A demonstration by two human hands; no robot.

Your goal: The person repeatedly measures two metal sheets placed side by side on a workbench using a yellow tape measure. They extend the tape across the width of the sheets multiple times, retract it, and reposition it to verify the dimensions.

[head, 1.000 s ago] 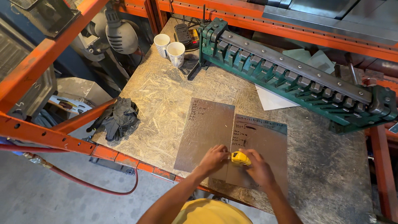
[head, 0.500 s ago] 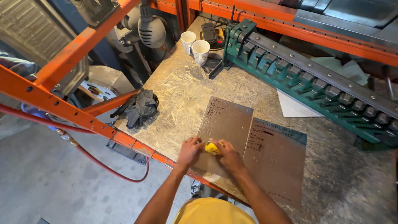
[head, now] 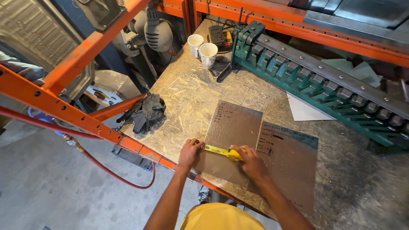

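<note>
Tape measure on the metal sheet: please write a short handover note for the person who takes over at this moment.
Left hand: pins the tape's free end at the left edge of the grey metal sheet.
Right hand: grips the yellow tape measure case on the same sheet.
Position: the sheet lies flat on the chipboard bench, overlapping a second grey sheet with handwriting on its right.
Done: tape is pulled out part way across the sheet.
Left: the far edge is not reached; whether any mark is made, I cannot tell.
</note>
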